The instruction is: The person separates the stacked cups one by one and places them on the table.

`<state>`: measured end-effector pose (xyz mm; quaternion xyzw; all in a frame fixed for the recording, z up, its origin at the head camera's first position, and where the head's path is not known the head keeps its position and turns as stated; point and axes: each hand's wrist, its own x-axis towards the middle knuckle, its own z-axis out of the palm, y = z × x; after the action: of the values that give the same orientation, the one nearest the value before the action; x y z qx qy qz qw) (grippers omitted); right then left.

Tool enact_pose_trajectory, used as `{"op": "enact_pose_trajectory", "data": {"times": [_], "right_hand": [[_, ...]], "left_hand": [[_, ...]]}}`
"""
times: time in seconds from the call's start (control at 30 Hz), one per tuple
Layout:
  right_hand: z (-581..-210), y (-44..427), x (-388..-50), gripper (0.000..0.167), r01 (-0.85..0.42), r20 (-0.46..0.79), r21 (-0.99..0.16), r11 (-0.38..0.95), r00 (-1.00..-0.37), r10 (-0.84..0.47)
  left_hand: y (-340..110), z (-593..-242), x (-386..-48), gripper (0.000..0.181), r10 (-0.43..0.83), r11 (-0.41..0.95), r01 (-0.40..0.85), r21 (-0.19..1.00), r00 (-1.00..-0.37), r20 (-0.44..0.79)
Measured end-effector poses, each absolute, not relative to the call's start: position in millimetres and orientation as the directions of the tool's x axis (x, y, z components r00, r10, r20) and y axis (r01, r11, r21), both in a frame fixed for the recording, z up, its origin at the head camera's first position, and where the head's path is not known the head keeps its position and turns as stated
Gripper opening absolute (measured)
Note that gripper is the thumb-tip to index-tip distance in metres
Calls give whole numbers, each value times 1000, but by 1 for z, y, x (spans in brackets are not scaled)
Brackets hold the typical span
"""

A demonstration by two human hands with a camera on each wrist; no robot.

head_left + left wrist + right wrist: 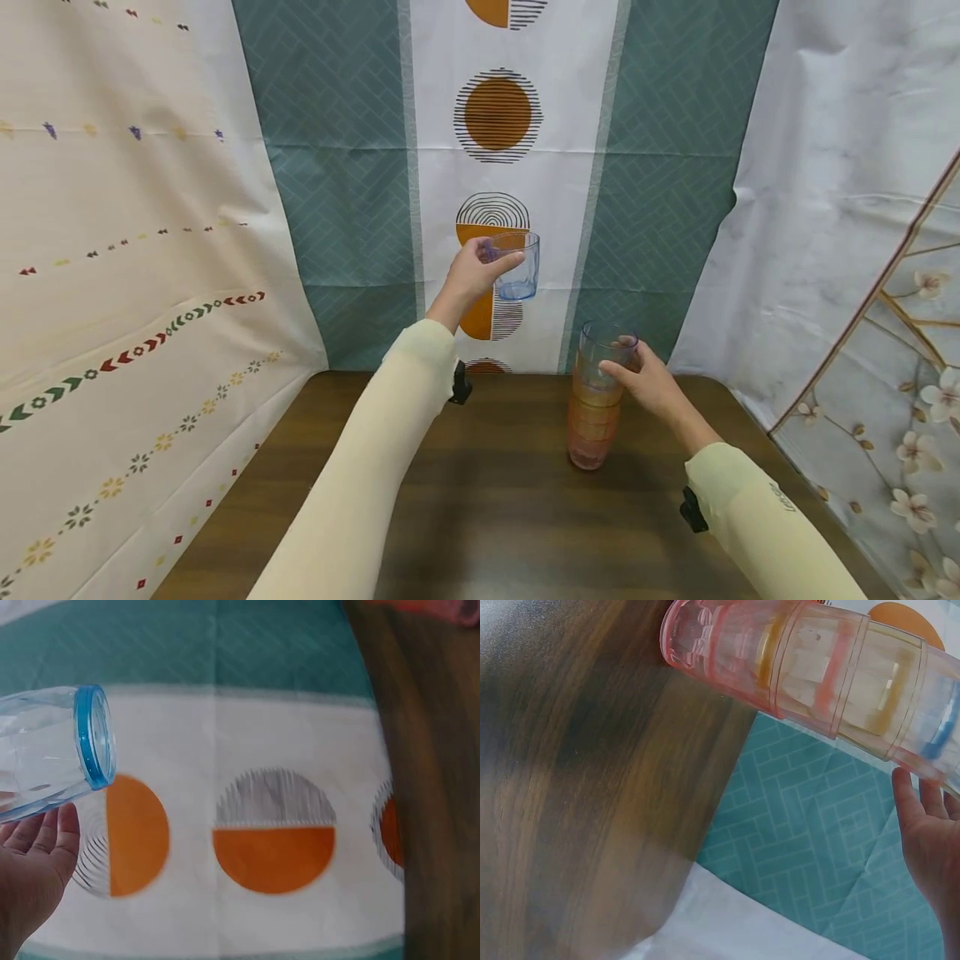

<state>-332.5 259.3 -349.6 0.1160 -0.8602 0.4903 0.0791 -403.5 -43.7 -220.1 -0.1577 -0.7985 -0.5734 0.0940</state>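
Up in the air before the patterned cloth, my left hand (474,271) grips a clear blue-tinted plastic cup (517,271) by its side. In the left wrist view, the cup (45,750) has a bright blue base ring and nothing visible inside. Lower and to the right, my right hand (647,379) holds a tall stack of nested cups (592,417) near its top, thumb on one side and fingers on the other. Pink, yellow and blue-tinted cups make up the stack (817,675). Whether its base touches the table I cannot tell.
A dark brown wooden table (480,500) lies below both hands. Behind it hangs a green and white cloth (337,208) with orange circles. Patterned cloths also hang at the left (150,292) and right (840,250).
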Motion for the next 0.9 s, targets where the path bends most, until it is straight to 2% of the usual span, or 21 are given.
{"op": "enact_pose_trajectory", "data": {"times": [0.2, 0.5, 0.9], "right_hand": [[-354, 263, -334, 81, -279, 250, -828, 486, -960, -124], [-356, 262, -334, 79, -277, 250, -830, 484, -961, -120], [-354, 261, -335, 80, -274, 246, -834, 478, -962, -122]], "left_hand": [[-70, -245, -411, 90, 83, 313, 294, 903, -956, 283], [-94, -302, -423, 89, 46, 322, 270, 907, -962, 270], [-106, -361, -425, 88, 14, 326, 195, 925, -979, 201]]}}
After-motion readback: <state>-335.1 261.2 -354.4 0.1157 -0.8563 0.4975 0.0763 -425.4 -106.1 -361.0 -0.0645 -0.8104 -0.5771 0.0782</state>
